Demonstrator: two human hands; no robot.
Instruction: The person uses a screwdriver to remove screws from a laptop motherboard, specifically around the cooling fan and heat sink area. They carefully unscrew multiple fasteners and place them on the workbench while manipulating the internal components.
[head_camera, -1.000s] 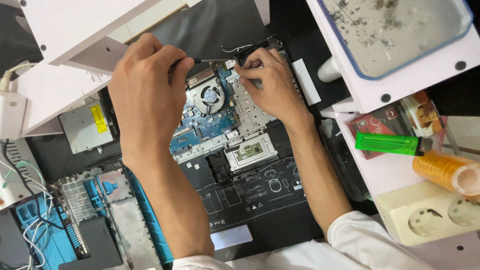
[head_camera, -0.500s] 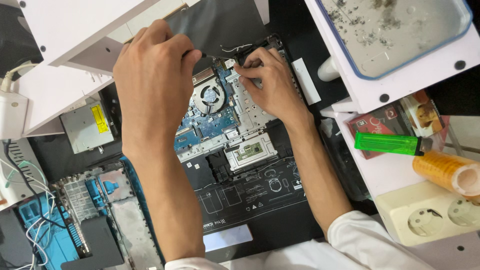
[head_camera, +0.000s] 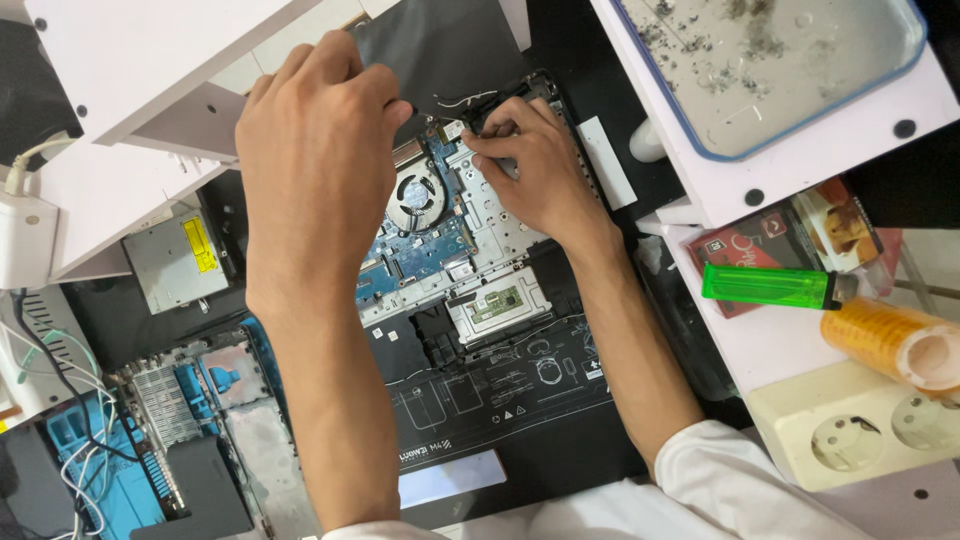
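Both hands are deep in an opened laptop (head_camera: 480, 330), lying flat with its base cover off so the blue mainboard (head_camera: 420, 245) and round cooling fan (head_camera: 415, 195) face up at the person. The left hand (head_camera: 315, 165) arches over the top-left corner, fingers curled and pinching the edge of a dark flexible sheet (head_camera: 440, 40) — lifted back, it seems, to keep it off the board, though what exactly the fingertips grip is hidden behind the knuckles. The right hand (head_camera: 530, 165) sits lower and flatter, fingers bunched tight at the top edge of the board near a small connector and thin wires (head_camera: 465, 100) — clenched on something tiny, but I cannot tell what. A judgement: one hand holds the cover clear while the other works the fine part. Around the laptop, spares are pushed aside but near: a silver optical drive (head_camera: 175, 260) to the left, another stripped blue chassis (head_camera: 150, 430) below it. On the right shelf lie a green lighter (head_camera: 765, 287), a roll of amber tape (head_camera: 895, 345) and a cream power socket (head_camera: 860, 425); above, a clear tray (head_camera: 770, 70) holds dusty debris.
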